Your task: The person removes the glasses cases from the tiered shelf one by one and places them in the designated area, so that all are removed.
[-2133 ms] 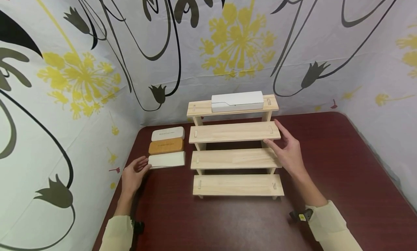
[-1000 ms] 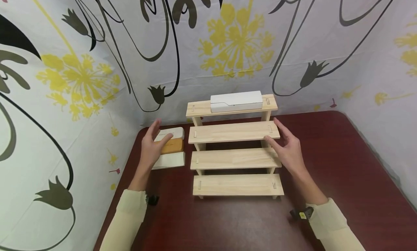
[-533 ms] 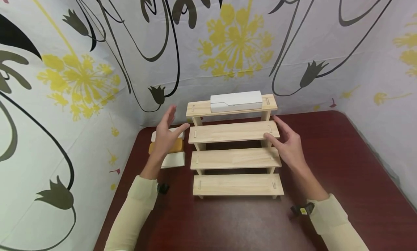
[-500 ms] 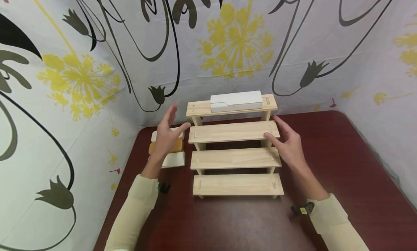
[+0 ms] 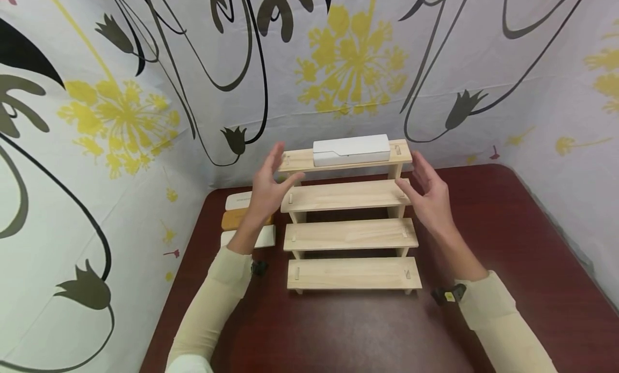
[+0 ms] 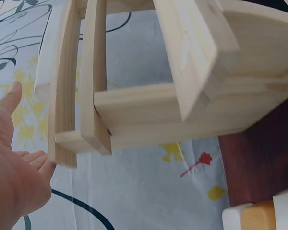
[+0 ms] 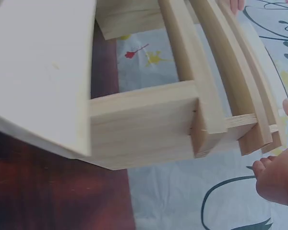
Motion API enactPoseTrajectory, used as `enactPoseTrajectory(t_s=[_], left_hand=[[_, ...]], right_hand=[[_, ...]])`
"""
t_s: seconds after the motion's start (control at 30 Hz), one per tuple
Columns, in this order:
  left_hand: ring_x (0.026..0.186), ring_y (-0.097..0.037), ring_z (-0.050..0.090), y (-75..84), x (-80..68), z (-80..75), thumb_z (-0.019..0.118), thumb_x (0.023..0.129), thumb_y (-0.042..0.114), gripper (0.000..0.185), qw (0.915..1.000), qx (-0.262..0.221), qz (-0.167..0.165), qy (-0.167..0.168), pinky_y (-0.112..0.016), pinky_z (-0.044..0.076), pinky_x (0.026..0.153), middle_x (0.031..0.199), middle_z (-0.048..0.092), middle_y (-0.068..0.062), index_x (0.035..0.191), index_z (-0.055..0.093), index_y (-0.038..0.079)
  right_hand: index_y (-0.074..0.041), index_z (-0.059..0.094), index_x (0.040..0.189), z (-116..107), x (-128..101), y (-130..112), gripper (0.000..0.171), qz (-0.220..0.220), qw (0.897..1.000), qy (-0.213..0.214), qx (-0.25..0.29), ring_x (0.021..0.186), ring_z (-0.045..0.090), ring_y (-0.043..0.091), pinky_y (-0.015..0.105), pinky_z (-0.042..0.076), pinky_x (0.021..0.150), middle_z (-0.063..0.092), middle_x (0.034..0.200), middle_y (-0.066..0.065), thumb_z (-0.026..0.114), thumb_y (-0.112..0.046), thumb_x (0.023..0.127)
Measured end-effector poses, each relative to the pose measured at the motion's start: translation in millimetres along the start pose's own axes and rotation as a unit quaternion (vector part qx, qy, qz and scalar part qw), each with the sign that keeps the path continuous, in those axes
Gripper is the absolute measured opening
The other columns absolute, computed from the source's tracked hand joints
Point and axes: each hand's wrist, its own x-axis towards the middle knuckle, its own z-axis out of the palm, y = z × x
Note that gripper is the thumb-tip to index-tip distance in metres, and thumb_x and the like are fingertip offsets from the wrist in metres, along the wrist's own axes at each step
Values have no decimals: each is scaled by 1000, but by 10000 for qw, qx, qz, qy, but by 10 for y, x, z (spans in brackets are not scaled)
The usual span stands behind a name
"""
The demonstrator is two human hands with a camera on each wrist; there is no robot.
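Note:
A light wooden tiered stand (image 5: 350,236) with several step-like shelves stands on the table. On its top shelf (image 5: 297,159) lies a long white box (image 5: 351,150). My left hand (image 5: 270,190) is raised at the left end of the upper shelves, thumb spread from the fingers and nothing held. In the left wrist view the left hand's fingertips are right at the end of a shelf board (image 6: 62,96). My right hand (image 5: 430,198) is at the right end of the upper shelves, its thumb overlapping the second shelf's end in the head view. The right wrist view shows this hand (image 7: 278,179) beside the boards' ends.
Left of the stand, a white case (image 5: 238,201), an orange-brown case (image 5: 233,219) and a white flat case (image 5: 265,237) lie in a row, partly hidden by my left arm. A patterned cloth (image 5: 358,56) hangs behind the dark red table (image 5: 358,330).
My left hand has moved from the cases up and right to the stand's left side. My right hand has shifted slightly upward along the stand's right end. The box and cases stay put.

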Motion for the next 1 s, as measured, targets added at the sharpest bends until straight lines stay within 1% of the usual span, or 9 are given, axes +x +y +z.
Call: enactPoseTrajectory(t_s=[0.1,0.17,0.3,0.43,0.57,0.77,0.93,0.97,1.0], left_hand=[[155,-18,36,42,33,68,83,95,15,92,10000,36,63,20,-40,34,126,170,35,-15,167,27,3],[154,-21,38,63,52,114,84,95,17,93,9999,150,70,-27,-35,35,124,170,35,-16,167,27,3],[152,-26,43,123,83,204,84,95,24,94,9987,460,-12,-239,-30,39,121,169,36,-15,167,27,4],[151,-27,44,177,121,285,83,95,29,94,9966,715,-182,-352,-28,41,119,169,37,-13,167,28,4],[150,-27,45,213,165,358,80,98,30,90,9942,990,-225,-365,-28,42,118,167,39,-13,167,29,3],[148,-26,47,273,213,447,76,101,35,87,9899,1324,-350,-369,-34,45,117,165,43,-13,166,29,2],[148,-27,48,305,248,510,76,101,39,88,9873,1480,-446,-374,-40,44,119,164,45,-15,166,30,2],[141,-27,55,307,252,521,75,101,39,88,9864,1534,-449,-394,-40,45,117,159,51,-16,166,30,2],[129,-27,62,310,254,531,75,101,39,88,9855,1589,-444,-407,-39,50,110,149,59,-19,166,30,1]], right_hand=[[0,37,163,19,40,-170,73,-148,9998,-52,78,154,37,30,43,34,125,40,167,18,72,3,99],[0,39,162,36,66,-262,70,-257,9995,-95,164,155,37,30,42,33,126,40,166,19,71,4,99],[-1,40,162,62,119,-323,68,-362,9989,-130,261,154,37,32,37,33,126,40,166,21,69,5,100],[0,38,162,73,179,-284,70,-302,9993,-129,153,154,38,32,34,35,124,40,166,21,70,4,100],[-1,38,163,85,249,-214,72,-182,9997,-141,-13,153,39,32,37,36,124,39,166,22,71,3,100],[-8,39,163,80,349,-43,75,-53,9997,-177,-182,155,36,24,37,34,125,38,168,14,77,-6,99],[-9,41,163,69,382,-18,74,-44,9992,-251,-315,156,34,20,37,33,125,38,169,13,78,-12,99],[-10,41,163,66,383,-20,74,-33,9990,-271,-361,156,33,20,36,34,125,38,169,12,78,-13,100],[-10,41,163,64,385,-24,73,-38,9988,-287,-401,156,33,19,32,34,124,38,169,11,78,-13,100]])
